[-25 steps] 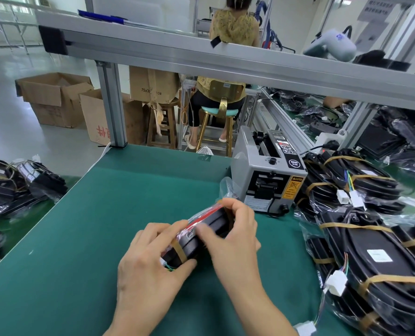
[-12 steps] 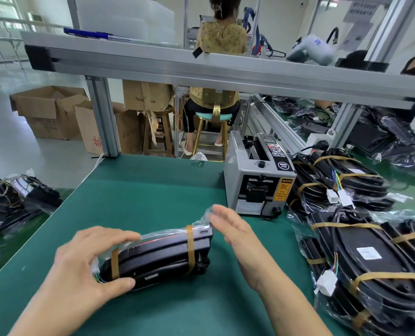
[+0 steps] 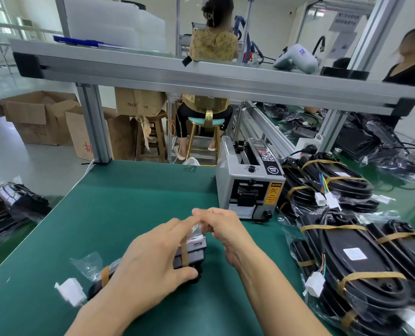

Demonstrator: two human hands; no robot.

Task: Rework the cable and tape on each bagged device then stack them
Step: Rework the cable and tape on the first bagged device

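Pinching now where earlier open: right hand (image 3: 222, 230) on bag flap (image 3: 196, 230), left hand (image 3: 150, 265) gripping bagged device (image 3: 193, 253).

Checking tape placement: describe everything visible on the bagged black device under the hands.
The black device in its clear plastic bag lies on its side on the green table mat, long axis running left to right. Two tan tape bands wrap it, one near each end. A white connector sticks out at its left end. The left hand grips its middle from above; the right hand pinches the loose bag end at its upper right.
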